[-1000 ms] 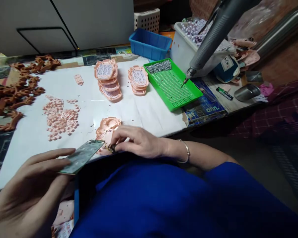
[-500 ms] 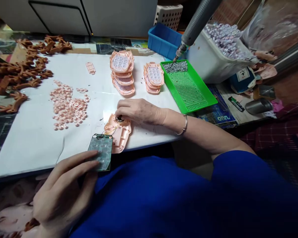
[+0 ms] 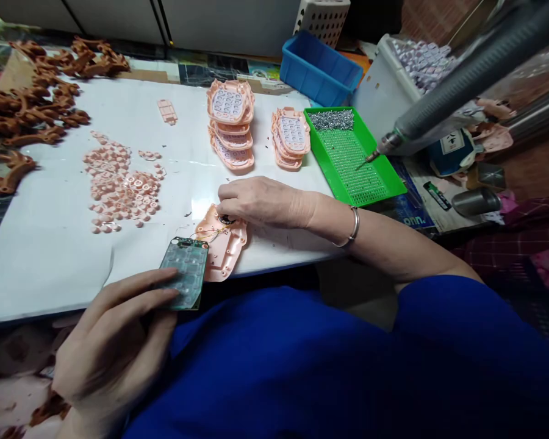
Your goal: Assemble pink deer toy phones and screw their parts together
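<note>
Between the fingers and thumb of my left hand [image 3: 119, 341] is a green circuit board [image 3: 186, 272], held at the table's front edge. Thin wires run from its top end toward a pink plastic shell [image 3: 220, 253], which lies open side up on the white table surface. My right hand [image 3: 260, 201] has its fingers closed on a small dark round part [image 3: 226, 219] at the upper end of the shell. The fingertips partly hide that part.
Stacked pink shells [image 3: 231, 125] and a smaller stack [image 3: 291, 139] stand behind my right hand. Small pink pieces [image 3: 123, 183] lie left, brown parts [image 3: 50, 103] farther back. A green screw tray [image 3: 357, 155] sits right, under a hanging screwdriver [image 3: 421, 116], near a blue bin [image 3: 320, 67].
The hanging screwdriver has swung right and toward me over the green tray. The view has shifted slightly. Both hands keep their holds, with the board and shell nearly unchanged.
</note>
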Demonstrator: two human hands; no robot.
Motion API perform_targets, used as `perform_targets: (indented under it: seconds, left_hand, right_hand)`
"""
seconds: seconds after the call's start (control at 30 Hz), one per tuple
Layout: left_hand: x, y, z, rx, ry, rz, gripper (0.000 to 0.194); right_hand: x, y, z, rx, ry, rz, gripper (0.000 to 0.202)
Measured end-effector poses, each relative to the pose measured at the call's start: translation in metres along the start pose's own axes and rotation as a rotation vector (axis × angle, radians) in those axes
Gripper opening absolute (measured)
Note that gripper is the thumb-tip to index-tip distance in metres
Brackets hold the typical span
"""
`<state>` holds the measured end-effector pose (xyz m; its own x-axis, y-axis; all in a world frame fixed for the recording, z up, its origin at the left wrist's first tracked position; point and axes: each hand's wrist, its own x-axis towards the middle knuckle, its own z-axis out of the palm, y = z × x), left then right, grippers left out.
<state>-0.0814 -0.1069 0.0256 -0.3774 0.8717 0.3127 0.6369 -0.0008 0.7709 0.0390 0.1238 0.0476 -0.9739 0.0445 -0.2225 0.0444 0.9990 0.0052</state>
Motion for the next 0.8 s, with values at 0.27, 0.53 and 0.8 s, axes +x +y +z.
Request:
perform_targets:
  seconds: [0.27,0.53,0.8]
  left_hand:
    - [0.004,0.003,0.001,-0.042,0.039,-0.071,0.018]
    - [0.014,-0.02,0.0,-0.077,0.095,0.15,0.021]
    - [0.037,-0.019,-0.006,-0.061,0.022,0.362,0.023]
  right_hand:
    - [0.011,-0.015,-0.024,0.005,-0.154,0.113,0.028]
    - [-0.002,-0.014,-0.021,0.122,-0.099,0.222,0.022]
    - [0.01,-0.018,-0.027,0.479,0.324,-0.231,0.043]
